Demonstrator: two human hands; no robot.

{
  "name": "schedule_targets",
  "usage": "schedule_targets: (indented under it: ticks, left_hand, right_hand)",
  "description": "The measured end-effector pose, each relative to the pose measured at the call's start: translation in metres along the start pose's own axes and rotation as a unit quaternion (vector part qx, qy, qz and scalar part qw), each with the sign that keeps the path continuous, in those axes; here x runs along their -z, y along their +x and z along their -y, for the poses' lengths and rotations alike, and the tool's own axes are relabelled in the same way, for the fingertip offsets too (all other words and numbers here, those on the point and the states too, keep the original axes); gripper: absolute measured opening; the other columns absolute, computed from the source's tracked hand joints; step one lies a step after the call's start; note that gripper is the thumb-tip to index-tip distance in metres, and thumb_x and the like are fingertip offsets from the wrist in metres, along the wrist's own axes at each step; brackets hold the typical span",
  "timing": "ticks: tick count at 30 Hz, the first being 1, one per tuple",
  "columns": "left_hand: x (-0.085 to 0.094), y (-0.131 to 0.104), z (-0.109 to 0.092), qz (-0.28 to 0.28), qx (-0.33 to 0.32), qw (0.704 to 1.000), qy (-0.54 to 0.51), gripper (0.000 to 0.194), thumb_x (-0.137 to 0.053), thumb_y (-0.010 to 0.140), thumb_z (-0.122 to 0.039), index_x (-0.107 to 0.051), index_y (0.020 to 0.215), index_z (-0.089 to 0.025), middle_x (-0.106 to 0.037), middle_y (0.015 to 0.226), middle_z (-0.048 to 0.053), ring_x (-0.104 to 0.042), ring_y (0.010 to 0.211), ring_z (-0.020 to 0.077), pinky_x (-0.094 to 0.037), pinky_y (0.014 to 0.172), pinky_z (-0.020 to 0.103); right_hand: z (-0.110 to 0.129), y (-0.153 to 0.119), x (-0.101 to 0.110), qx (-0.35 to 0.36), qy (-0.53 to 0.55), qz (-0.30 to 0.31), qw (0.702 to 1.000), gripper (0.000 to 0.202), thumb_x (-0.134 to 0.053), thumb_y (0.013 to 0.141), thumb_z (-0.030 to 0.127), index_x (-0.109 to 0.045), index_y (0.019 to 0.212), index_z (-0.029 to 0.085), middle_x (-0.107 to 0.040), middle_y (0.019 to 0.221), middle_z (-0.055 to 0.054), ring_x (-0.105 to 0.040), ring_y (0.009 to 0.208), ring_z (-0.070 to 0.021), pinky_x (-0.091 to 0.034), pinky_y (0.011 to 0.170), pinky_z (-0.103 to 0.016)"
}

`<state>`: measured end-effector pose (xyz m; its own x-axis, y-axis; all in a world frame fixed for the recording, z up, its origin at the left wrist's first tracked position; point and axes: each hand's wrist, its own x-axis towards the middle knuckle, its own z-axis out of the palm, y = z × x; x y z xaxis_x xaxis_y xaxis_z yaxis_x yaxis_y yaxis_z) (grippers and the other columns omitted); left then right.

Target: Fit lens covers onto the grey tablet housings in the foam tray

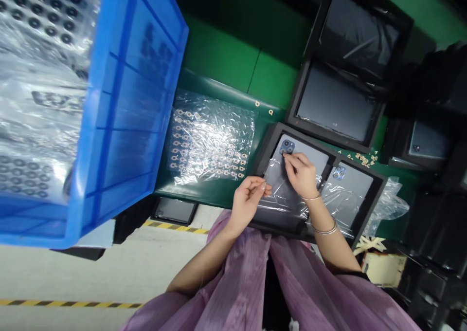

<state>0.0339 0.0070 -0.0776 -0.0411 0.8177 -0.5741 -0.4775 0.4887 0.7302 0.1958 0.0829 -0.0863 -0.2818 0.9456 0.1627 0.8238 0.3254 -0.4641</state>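
Note:
Two grey tablet back panels lie side by side in a black foam tray in front of me, the left panel (316, 156) and the right panel (359, 182), each with a dark camera cluster. Clear protective film (279, 194) covers the lower part of the left panel, its upper part bare. My right hand (302, 174) pinches at the lower edge of the left panel's camera cluster (287, 146); whatever is between its fingertips is too small to make out. My left hand (251, 197) is closed in a pinch at the film's left edge, seemingly on the film.
A clear sheet (211, 141) with rows of small ring-shaped pieces lies left of the tray. Beyond it stands a blue crate (134, 78) of bagged parts. More black trays (339, 102) with panels sit behind. Loose small pieces (365, 158) and crumpled plastic (388, 204) lie right.

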Motion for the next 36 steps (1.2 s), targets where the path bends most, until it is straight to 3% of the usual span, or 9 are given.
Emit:
schedule_targets:
  ticks: [6, 10, 15, 19, 23, 27, 30, 32, 36]
  left_hand:
    - [0.002, 0.002, 0.001, 0.007, -0.002, 1.0, 0.02, 0.021, -0.071, 0.07, -0.031, -0.06, 0.082, -0.016, -0.072, 0.073, 0.002, -0.066, 0.064, 0.013, -0.053, 0.07, 0.026]
    - [0.005, 0.004, 0.002, 0.003, -0.026, 0.997, 0.078, 0.02, -0.073, 0.068, -0.03, -0.064, 0.078, -0.016, -0.072, 0.071, 0.002, -0.068, 0.066, 0.0148, -0.053, 0.07, 0.026]
    - [0.005, 0.013, 0.001, 0.008, -0.054, 0.987, 0.151, 0.023, -0.075, 0.064, -0.029, -0.064, 0.08, -0.016, -0.071, 0.069, 0.001, -0.067, 0.065, 0.0136, -0.053, 0.068, 0.024]
    - [-0.017, 0.019, 0.005, 0.065, -0.118, 0.959, 0.248, 0.022, -0.071, 0.069, -0.033, -0.064, 0.082, -0.016, -0.071, 0.069, 0.002, -0.067, 0.064, 0.0138, -0.053, 0.064, 0.023]
    - [-0.086, 0.02, 0.014, 0.208, -0.205, 0.887, 0.358, 0.02, -0.061, 0.077, -0.034, -0.066, 0.082, -0.016, -0.072, 0.074, 0.005, -0.068, 0.067, 0.0167, -0.054, 0.063, 0.027]
    - [-0.2, 0.022, 0.038, 0.339, -0.254, 0.795, 0.434, 0.012, -0.059, 0.081, -0.024, -0.069, 0.082, -0.017, -0.073, 0.082, 0.004, -0.068, 0.076, 0.0165, -0.053, 0.072, 0.027]
    - [-0.286, 0.03, 0.067, 0.406, -0.286, 0.71, 0.499, 0.01, -0.06, 0.08, -0.014, -0.069, 0.08, -0.017, -0.073, 0.084, 0.003, -0.067, 0.083, 0.0171, -0.05, 0.082, 0.029]
    - [-0.328, 0.038, 0.086, 0.428, -0.294, 0.658, 0.545, 0.013, -0.058, 0.082, -0.01, -0.069, 0.079, -0.015, -0.072, 0.085, 0.004, -0.066, 0.087, 0.0174, -0.049, 0.086, 0.032]
    - [-0.365, 0.052, 0.115, 0.451, -0.287, 0.569, 0.625, 0.011, -0.058, 0.087, -0.02, -0.065, 0.088, -0.012, -0.069, 0.092, 0.004, -0.065, 0.09, 0.0167, -0.05, 0.087, 0.04]
  right_hand:
    - [0.007, -0.001, -0.002, -0.021, -0.134, 0.045, 0.99, 0.033, -0.043, 0.092, 0.022, -0.064, 0.117, 0.02, -0.063, 0.094, -0.007, -0.059, 0.068, -0.0142, -0.046, 0.06, -0.025]
    - [0.016, -0.003, 0.007, -0.035, -0.131, 0.069, 0.988, 0.034, -0.043, 0.091, 0.02, -0.063, 0.117, 0.022, -0.064, 0.097, -0.006, -0.061, 0.073, -0.0145, -0.047, 0.065, -0.024]
    - [0.001, -0.042, 0.044, -0.101, -0.023, -0.095, 0.99, 0.032, -0.038, 0.092, 0.02, -0.065, 0.108, 0.017, -0.065, 0.093, -0.008, -0.061, 0.084, -0.0158, -0.047, 0.078, -0.026]
    - [-0.044, -0.104, 0.087, -0.263, -0.018, -0.266, 0.927, 0.031, -0.041, 0.088, 0.026, -0.067, 0.099, 0.015, -0.066, 0.089, -0.009, -0.059, 0.08, -0.0173, -0.047, 0.075, -0.029]
    - [-0.103, -0.171, 0.123, -0.379, -0.04, -0.371, 0.847, 0.037, -0.044, 0.082, 0.033, -0.067, 0.098, 0.01, -0.066, 0.083, -0.012, -0.055, 0.067, -0.0182, -0.045, 0.069, -0.034]
    - [-0.151, -0.219, 0.137, -0.461, -0.012, -0.426, 0.778, 0.045, -0.043, 0.077, 0.038, -0.068, 0.097, 0.006, -0.066, 0.082, -0.014, -0.053, 0.061, -0.0171, -0.045, 0.065, -0.033]
    - [-0.175, -0.239, 0.135, -0.484, 0.034, -0.423, 0.765, 0.049, -0.043, 0.072, 0.041, -0.068, 0.094, 0.005, -0.068, 0.079, -0.015, -0.054, 0.06, -0.018, -0.045, 0.064, -0.033]
    - [-0.187, -0.248, 0.131, -0.489, 0.067, -0.411, 0.766, 0.05, -0.043, 0.07, 0.043, -0.069, 0.092, 0.006, -0.068, 0.078, -0.014, -0.054, 0.058, -0.0181, -0.045, 0.062, -0.033]
    - [-0.204, -0.266, 0.125, -0.485, 0.121, -0.384, 0.776, 0.048, -0.044, 0.071, 0.045, -0.069, 0.09, 0.009, -0.069, 0.084, -0.013, -0.055, 0.061, -0.0184, -0.045, 0.066, -0.033]
